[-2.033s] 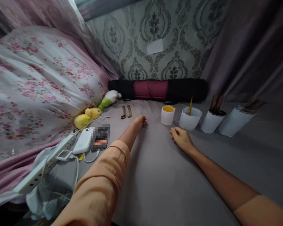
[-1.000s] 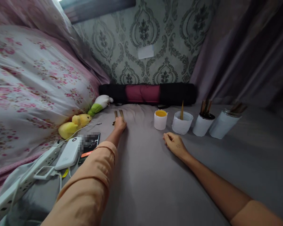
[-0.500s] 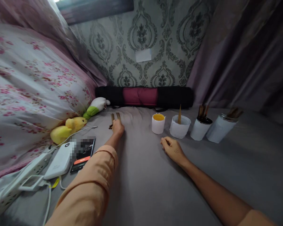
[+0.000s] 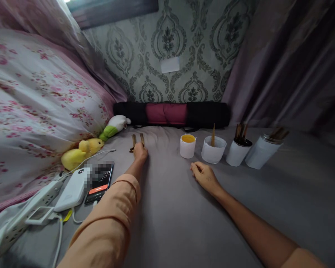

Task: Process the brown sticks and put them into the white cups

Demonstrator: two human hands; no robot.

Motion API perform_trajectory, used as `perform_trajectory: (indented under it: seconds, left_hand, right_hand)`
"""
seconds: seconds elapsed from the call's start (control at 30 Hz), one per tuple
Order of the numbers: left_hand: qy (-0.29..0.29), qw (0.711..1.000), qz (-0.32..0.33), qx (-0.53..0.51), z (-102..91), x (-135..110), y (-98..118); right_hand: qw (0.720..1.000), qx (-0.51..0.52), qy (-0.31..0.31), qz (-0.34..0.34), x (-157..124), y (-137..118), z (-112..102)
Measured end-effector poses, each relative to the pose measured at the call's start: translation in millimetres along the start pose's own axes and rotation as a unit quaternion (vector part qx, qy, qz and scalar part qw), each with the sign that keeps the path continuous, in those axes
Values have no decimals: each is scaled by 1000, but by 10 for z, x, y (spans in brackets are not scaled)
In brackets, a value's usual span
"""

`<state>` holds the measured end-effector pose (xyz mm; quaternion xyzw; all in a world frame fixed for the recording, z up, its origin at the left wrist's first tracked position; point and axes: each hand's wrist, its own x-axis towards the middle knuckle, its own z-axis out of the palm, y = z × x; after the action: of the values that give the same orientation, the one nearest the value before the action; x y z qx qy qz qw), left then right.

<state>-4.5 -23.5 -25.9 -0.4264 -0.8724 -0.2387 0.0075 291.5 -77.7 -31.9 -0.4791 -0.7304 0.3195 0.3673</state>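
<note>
At the left, my left hand point(image 4: 140, 152) is closed around thin brown sticks point(image 4: 142, 138), whose ends poke out beyond the fingers. Several more brown sticks point(image 4: 133, 140) lie right beside it on the grey sheet. Most of the fingertips are hidden behind the hand. My right hand point(image 4: 205, 176) rests on the sheet with its fingers curled in and nothing visible in them. Just beyond it stand a white-wrapped cup with a yellow inside point(image 4: 187, 150) and a wider white cup point(image 4: 213, 154) with a pointed tan stick point(image 4: 213, 136) in it.
Two taller white-wrapped containers point(image 4: 236, 156) point(image 4: 261, 154) holding brown sticks stand at the right, one tilted. A black and maroon roll point(image 4: 167, 113) lies along the wall. Plush toys point(image 4: 72, 158), a phone point(image 4: 100, 186), a power bank point(image 4: 71, 191) and a power strip point(image 4: 25, 216) line the left.
Both hands keep almost the same place and pose. The whole view has shifted very slightly.
</note>
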Motion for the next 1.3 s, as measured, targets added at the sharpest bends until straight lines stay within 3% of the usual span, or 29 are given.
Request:
perform_trajectory:
  seconds: [0.3, 0.83, 1.3]
  left_hand:
    - [-28, 1000, 5, 5, -56, 77, -19]
    - [-39, 999, -23, 3, 30, 203, -106]
    - [-42, 998, 12, 42, -181, 29, 12]
  right_hand:
    - [1000, 4, 4, -12, 7, 23, 1]
    - [1000, -4, 5, -15, 0, 23, -7]
    - [1000, 8, 1, -14, 3, 4, -15]
